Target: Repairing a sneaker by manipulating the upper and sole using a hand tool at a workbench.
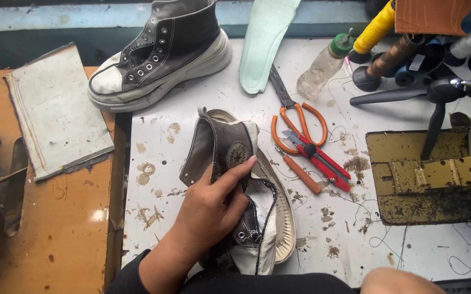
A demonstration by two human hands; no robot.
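Now left hand (211,209) grips grey hi-top shoe (235,185).

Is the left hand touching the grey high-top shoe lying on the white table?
Touching. The head view shows the left hand laid on the grey high-top shoe, its fingers pressed flat against the ankle side with no gap.
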